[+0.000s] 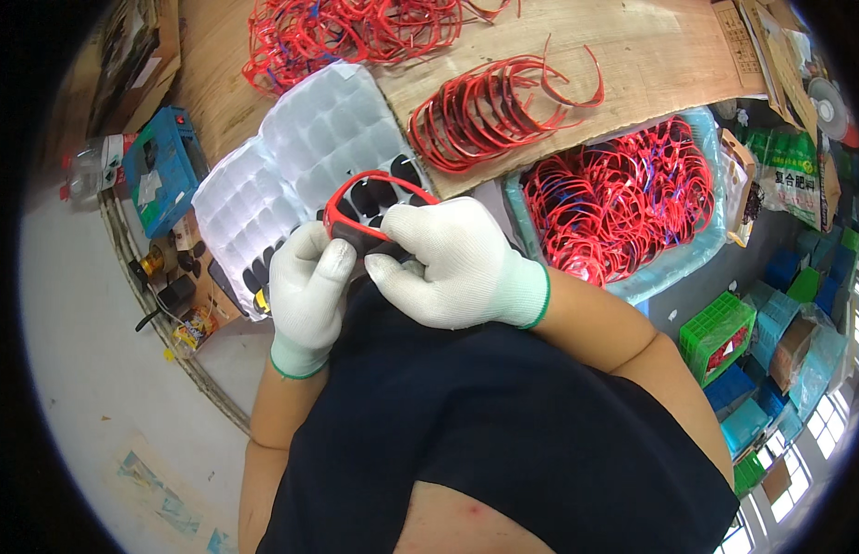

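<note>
Both my hands wear white knit gloves with green cuffs and are close together in front of my chest. Between them is a red eyeglass frame with a dark lens at its near side. My left hand pinches that near side with thumb and fingers. My right hand is closed on the frame's right part, thumb and forefinger pressed near the dark lens; its other fingers are curled. Just beyond the frame, dark lenses lie in the near pockets of a white moulded tray. A second white tray adjoins it on the left.
A row of red glasses lies on the wooden table, with a tangled pile of red frames farther left. At right stands a blue-lined bin full of red glasses. A blue box and plastic bottle are at left.
</note>
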Demonstrator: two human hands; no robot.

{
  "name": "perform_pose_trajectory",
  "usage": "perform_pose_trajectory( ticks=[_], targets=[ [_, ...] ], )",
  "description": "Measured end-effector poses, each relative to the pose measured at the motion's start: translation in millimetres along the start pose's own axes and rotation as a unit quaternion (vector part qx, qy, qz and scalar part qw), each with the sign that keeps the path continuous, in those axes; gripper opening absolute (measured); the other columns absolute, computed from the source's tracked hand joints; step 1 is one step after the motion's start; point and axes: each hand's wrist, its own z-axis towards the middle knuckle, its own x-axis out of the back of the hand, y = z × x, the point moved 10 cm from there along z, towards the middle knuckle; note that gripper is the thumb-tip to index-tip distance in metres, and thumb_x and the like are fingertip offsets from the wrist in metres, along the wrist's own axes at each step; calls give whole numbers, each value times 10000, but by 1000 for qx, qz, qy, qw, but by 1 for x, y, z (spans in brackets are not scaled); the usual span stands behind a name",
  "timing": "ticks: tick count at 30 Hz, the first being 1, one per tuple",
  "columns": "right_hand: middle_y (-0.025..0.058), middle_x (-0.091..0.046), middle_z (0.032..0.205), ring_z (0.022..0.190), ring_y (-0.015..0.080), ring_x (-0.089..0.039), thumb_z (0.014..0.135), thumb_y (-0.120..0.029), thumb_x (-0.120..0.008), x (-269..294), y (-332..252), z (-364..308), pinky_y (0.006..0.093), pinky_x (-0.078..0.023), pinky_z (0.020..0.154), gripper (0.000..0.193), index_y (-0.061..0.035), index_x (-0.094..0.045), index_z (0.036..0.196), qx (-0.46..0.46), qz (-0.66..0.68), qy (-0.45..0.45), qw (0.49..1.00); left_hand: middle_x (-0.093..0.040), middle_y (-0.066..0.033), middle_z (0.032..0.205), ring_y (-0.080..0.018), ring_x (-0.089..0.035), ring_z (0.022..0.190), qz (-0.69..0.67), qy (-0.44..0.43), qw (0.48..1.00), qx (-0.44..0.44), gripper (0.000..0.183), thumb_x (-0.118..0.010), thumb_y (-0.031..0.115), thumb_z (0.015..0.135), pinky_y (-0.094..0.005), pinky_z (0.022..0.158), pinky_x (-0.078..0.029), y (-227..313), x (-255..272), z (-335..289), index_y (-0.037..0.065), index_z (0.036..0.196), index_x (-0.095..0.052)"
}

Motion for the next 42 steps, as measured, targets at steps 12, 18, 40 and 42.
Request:
perform_pose_trajectory(
  ticks=[12,18,40,42],
  targets=[
    [58,-703,1034,766,114,-666,1009,-143,-526,4,34,-37,291,-542,749,392,-57,-457,1385,-146,360,-358,849,-473,-291,1523,-309,-548,1345,51,-35,994,-93,335,-708,268,918,-399,1140,-394,17,-35,35,-40,1048,-693],
    [214,-621,873,798,458,-598,828,-5,-589,50,35,-9,511,-493,742,203,-31,-562,1028,105,14,-90,990,-400,-343,1568,-392,-468,1445,301,-63,931,-198,150,-706,148,900,-416,1159,-376,43,-68,50,7,949,-707],
    [259,-694,920,931,469,-663,971,-296,-634,167,264,9,540,-520,831,280,-29,-603,1050,-195,-250,58,947,-591,-240,1416,-317,-603,1295,313,-15,948,-50,180,-588,-1,918,-416,1105,-450,-13,-26,20,-33,1081,-656],
    [288,-690,929,930,487,-658,998,-371,-587,137,274,15,560,-511,838,353,-21,-615,1036,-208,-217,42,953,-606,-240,1397,-316,-612,1285,330,-22,943,-40,178,-592,0,914,-411,1099,-456,-10,-32,21,-36,1075,-659]
  ],
)
